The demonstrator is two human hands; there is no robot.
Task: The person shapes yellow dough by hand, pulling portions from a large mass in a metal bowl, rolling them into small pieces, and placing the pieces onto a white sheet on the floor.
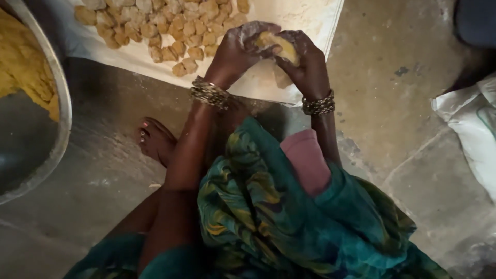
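Looking down from the head camera, the person is sitting on the stone floor with both hands raised out in front over a white cloth. The left hand and the right hand are meeting palm to palm around one yellow dough lump, both dusted pale with flour. Each hand is curling closed on the lump: the left is cupping it from the left and over the top, the right is gripping it from the right and beneath. The lump is sitting between them, its long axis slanting from upper left to lower right, equally near to both hands. Just beyond the hands, farther up the cloth, a spread of dough pieces is lying close together. At far left a metal bowl is holding more yellow dough, well apart from the hands. Bangles are ringing both wrists, and a bare foot is resting below the left forearm.
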